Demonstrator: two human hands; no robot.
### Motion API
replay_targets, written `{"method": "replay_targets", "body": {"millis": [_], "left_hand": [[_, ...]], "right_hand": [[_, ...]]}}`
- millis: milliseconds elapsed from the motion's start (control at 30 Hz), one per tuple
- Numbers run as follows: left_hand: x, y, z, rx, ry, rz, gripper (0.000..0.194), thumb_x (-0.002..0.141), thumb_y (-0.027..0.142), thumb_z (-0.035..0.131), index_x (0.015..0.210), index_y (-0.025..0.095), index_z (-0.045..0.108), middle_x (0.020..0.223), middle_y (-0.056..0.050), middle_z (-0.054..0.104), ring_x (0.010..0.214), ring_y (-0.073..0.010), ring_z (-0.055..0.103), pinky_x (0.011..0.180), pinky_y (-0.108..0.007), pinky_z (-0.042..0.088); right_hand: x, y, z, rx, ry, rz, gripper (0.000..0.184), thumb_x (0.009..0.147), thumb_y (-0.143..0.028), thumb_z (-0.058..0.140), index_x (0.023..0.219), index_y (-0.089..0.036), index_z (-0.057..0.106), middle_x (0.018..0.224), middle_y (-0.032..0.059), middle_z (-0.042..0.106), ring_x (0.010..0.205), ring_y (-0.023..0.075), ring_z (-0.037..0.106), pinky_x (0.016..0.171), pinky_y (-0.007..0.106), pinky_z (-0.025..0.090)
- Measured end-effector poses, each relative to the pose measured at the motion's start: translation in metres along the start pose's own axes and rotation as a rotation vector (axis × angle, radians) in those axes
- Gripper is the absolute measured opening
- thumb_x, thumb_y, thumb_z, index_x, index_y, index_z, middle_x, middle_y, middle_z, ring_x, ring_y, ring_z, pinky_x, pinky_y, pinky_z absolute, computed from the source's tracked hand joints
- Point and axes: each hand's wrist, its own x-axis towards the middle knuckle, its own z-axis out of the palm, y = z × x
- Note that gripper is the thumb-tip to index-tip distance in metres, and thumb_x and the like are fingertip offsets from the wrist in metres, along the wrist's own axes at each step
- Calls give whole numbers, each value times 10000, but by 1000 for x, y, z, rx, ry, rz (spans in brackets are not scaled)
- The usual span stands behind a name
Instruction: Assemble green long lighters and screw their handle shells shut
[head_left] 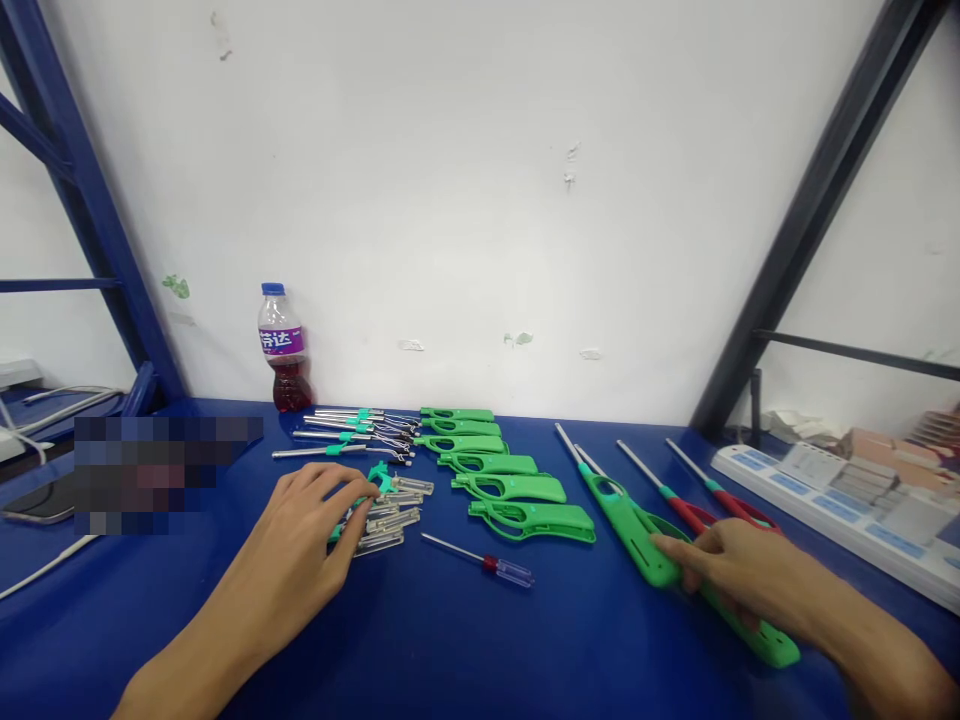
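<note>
My left hand (319,520) bends over a group of clear plastic fuel tanks (394,518) with teal ends. Its thumb and forefinger come together by a teal plastic piece (381,474); what they pinch is hidden. At the right, my right hand (739,570) grips the handle end of a green long-necked lighter (637,535), thumb on top. Another green lighter (776,645) lies partly under this hand. Two red lighters (686,512) with metal tubes are just beyond it. Between my hands rests a screwdriver (510,571) with a clear purplish handle.
Several green half-shells (532,520) are lined up mid-table. Metal tubes with wires (319,452) lie behind my left hand. A drink bottle (283,350) stands by the wall. A white power strip (840,510) borders the right side, and dark posts (802,200) rise at both sides.
</note>
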Motion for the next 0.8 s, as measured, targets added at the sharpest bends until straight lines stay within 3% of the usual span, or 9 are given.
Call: {"method": "replay_targets", "body": {"millis": [133,267,433,533,667,800], "left_hand": [[-1,0,0,-6,-5,4,269,1077,311,503,1096,235,761,1090,-69,763,1053,-290,665,900,-430,466],[-1,0,1,-8,-11,-4,264,1076,317,511,1097,235,760,1097,-67,761,1064,-295,668,903,-429,462],[-1,-2,2,-15,-11,-9,255,1078,317,517,1099,228,754,1103,-69,754,1080,-301,655,916,-434,452],[-1,-2,2,-20,-17,-13,248,1077,299,517,1110,229,753,1108,-66,752,1081,-298,651,913,-432,448],[-1,0,0,-45,-20,-12,250,1071,293,513,1073,234,755,1100,-61,757,1066,-297,660,900,-432,451],[-1,1,0,-66,-24,-25,261,1075,300,501,1053,238,753,1096,-64,759,1067,-298,660,893,-433,452]], "right_hand": [[-2,-14,-13,-18,-39,3,519,920,-656,562,594,-274,695,551,85,711,545,320,715,558,397,453],[-1,-48,-13,55,-79,-190,265,925,-505,621,955,-302,789,859,43,814,785,288,754,713,373,509],[5,-82,9,122,-142,-375,357,867,-406,755,1200,-284,793,1261,74,765,1145,304,700,993,375,502],[4,-90,17,121,-168,-406,282,884,-345,752,1156,-284,790,1249,73,747,1209,308,659,1030,394,469],[1,-94,17,102,-211,-385,100,882,-317,759,969,-268,760,1066,57,755,1067,295,679,918,375,477],[1,-98,16,110,-251,-375,101,845,-265,780,918,-254,712,1014,38,745,1007,269,678,833,333,460]]}}
